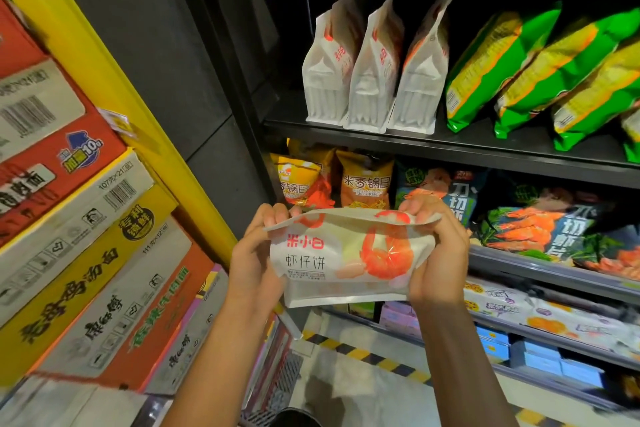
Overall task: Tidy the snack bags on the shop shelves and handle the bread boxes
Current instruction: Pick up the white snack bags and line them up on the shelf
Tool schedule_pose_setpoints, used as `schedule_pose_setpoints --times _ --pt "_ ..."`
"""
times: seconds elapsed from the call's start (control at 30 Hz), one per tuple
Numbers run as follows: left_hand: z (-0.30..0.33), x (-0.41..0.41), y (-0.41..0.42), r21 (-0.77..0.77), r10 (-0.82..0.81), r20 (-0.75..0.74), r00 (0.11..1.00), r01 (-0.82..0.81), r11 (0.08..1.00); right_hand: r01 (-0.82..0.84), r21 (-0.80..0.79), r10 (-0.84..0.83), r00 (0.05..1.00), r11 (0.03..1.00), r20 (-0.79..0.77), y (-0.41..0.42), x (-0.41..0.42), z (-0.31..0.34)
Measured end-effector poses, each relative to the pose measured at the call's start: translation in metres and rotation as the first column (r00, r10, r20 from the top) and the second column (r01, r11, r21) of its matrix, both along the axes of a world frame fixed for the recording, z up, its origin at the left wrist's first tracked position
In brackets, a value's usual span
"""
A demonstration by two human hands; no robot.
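Both hands [256, 263] around shrimp-cracker bag [346, 256]

Shop, snack aisle. Shown by: black shelving [450, 146] stocked w/ rows of same-brand goods — white pouches [367, 69], green bags [519, 80], orange rice-crust packs [363, 184], dark shrimp-chip bags [540, 218]. Printed cartons w/ barcodes [86, 236] stacked at left by yellow post [114, 80]. Hazard-striped floor tape [367, 357] seen below. Lowest shelves: prob. boxed goods, blurred.
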State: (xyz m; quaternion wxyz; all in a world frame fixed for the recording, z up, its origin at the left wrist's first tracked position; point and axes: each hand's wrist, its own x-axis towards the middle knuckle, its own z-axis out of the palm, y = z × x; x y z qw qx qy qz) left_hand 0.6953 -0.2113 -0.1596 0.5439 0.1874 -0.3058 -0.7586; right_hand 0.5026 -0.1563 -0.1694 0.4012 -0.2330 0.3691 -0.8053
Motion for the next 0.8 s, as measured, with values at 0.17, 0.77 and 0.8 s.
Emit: schedule_pose_setpoints --times 0.17,0.77,0.8 --pt "-0.004 0.004 -0.003 -0.055 -0.08 -0.094 0.992 0.075 0.996 0.006 -0.095 -0.006 1.0 0.995 -0.009 0.0 0.0 -0.002" --pt "0.016 0.007 -0.014 0.306 -0.012 0.169 0.985 -0.041 0.951 -0.32 0.278 0.412 0.819 0.906 -0.4 0.006 -0.031 -0.023" --pt "0.019 0.008 -0.016 0.333 -0.018 0.171 0.985 -0.041 0.942 -0.33 0.303 0.433 0.81 0.894 -0.395 0.005 -0.03 -0.024"
